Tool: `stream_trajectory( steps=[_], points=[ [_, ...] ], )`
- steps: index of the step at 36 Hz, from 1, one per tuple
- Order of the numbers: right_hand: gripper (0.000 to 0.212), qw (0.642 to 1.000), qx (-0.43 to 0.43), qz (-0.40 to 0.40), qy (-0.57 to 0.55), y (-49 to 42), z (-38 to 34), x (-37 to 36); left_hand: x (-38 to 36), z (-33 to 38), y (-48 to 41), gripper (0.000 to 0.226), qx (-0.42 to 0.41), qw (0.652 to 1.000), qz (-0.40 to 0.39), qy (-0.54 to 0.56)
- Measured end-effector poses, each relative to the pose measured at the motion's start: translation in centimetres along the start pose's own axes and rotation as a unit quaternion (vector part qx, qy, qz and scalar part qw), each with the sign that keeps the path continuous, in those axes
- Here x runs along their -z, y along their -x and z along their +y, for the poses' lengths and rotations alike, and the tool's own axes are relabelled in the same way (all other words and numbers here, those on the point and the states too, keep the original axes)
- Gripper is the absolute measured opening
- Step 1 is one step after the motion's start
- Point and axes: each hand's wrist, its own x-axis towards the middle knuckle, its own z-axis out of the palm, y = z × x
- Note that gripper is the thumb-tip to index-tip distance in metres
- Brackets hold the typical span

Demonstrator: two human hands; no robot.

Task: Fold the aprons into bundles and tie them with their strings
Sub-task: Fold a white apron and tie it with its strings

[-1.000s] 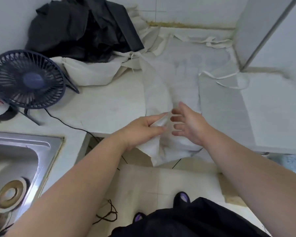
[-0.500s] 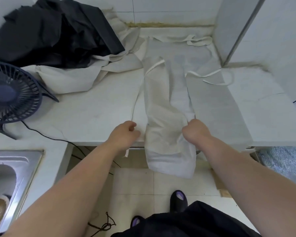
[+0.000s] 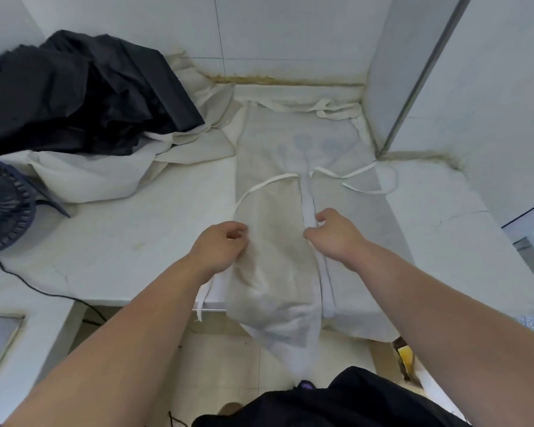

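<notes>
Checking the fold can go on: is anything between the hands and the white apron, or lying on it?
Nothing visible does. The left hand and the right hand each grip the white apron directly. Only its own strings cross it; the black cloth pile lies to the left, not on it.

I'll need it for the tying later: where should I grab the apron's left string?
Take the left string by its loose end, which dangles over the counter's front edge, and come from the front, below the edge. There it hangs in free air, easy to pinch alone. Higher up it lies flat on the apron, where a pinch would catch cloth too.
</notes>
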Motion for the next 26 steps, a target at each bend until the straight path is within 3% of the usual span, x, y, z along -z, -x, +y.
stream_trajectory(
  steps=[7, 16, 23, 26],
  points=[
    [0.055, 1.0, 0.015, -0.003, 0.011, -3.4, -1.8, 0.2, 2.0, 0.4, -3.5, 0.029, -0.001, 0.998, 0.062, -0.015],
    [0.054, 0.998, -0.004, 0.047, 0.034, -8.8, -5.3, 0.1, 4.3, 1.6, -11.3, 0.035, 0.016, 0.999, 0.008, -0.038],
    [0.057, 0.995, -0.088, 0.053, 0.011, -13.2, -6.4, -0.1, 4.3, 2.2, -17.3, 0.043, 0.073, 0.994, -0.047, 0.072],
    [0.042, 0.991, -0.119, 0.053, 0.041, -14.3, -6.3, -0.4, 3.8, 2.4, -19.4, 0.028, 0.084, 0.987, -0.059, 0.122]
  ],
)
